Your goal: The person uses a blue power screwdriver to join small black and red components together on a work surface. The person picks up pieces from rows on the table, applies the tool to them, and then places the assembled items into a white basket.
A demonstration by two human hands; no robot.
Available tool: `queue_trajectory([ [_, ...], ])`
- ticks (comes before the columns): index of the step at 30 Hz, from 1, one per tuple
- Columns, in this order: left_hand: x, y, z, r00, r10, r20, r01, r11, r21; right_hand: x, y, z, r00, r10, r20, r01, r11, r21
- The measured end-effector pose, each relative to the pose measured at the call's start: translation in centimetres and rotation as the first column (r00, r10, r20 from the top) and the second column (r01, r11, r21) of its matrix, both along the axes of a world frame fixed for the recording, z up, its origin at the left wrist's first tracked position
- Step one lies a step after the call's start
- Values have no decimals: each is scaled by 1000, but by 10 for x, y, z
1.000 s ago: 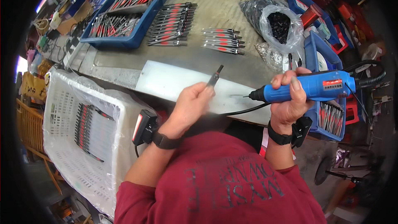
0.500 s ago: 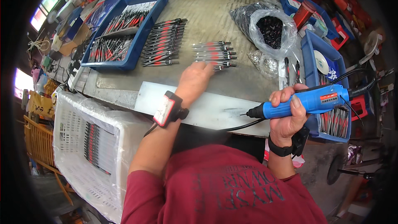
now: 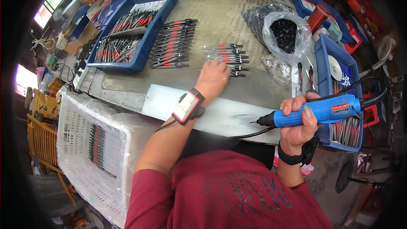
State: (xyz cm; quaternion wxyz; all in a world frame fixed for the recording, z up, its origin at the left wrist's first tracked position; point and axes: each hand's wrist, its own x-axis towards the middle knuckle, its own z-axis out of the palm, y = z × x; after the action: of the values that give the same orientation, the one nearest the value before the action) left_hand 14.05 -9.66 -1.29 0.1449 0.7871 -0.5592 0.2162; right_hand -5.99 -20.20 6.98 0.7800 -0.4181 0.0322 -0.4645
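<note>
My right hand [image 3: 300, 123] grips a blue electric screwdriver [image 3: 326, 109], its black nose and thin bit pointing left over a white board [image 3: 182, 104] along the table's near edge. Past that board, my left hand [image 3: 214, 77] rests with curled fingers on a small group of slender pointed pieces [image 3: 224, 51], clear with red middles and black ends. One piece's black end [image 3: 237, 74] sticks out beside this hand; the fingertips are hidden, so their hold is unclear. A longer stack of similar pieces [image 3: 171, 44] lies to the left.
A blue tray [image 3: 156, 25] of such pieces stands far left. At the right are a plastic bag [image 3: 265, 27] of small black parts, a smaller clear bag [image 3: 275, 68] and a blue bin [image 3: 354, 142]. A white basket [image 3: 70, 144] sits below left. The screwdriver's cable [image 3: 250, 135] crosses the board.
The view has shifted slightly, moving the scene right. Another black-ended piece now shows lowest in the small group, beside my left hand. My right hand still holds the screwdriver.
</note>
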Motion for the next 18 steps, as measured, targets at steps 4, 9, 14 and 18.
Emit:
queue_trajectory([
  [4,0,-5,2,1000,21,-19,-21,999,29,0,2,-1,1000,-4,-23,4,1000,-4],
  [9,-2,3,8,988,40,-149,-51,996,-76,0,3,0,999,7,-49,-8,1000,-19],
  [14,27,44,14,928,330,-174,-354,926,-129,1,2,-1,998,7,-65,-9,999,-34],
  [18,54,80,17,826,530,-194,-558,818,-138,3,2,-3,999,19,-43,-21,999,-30],
])
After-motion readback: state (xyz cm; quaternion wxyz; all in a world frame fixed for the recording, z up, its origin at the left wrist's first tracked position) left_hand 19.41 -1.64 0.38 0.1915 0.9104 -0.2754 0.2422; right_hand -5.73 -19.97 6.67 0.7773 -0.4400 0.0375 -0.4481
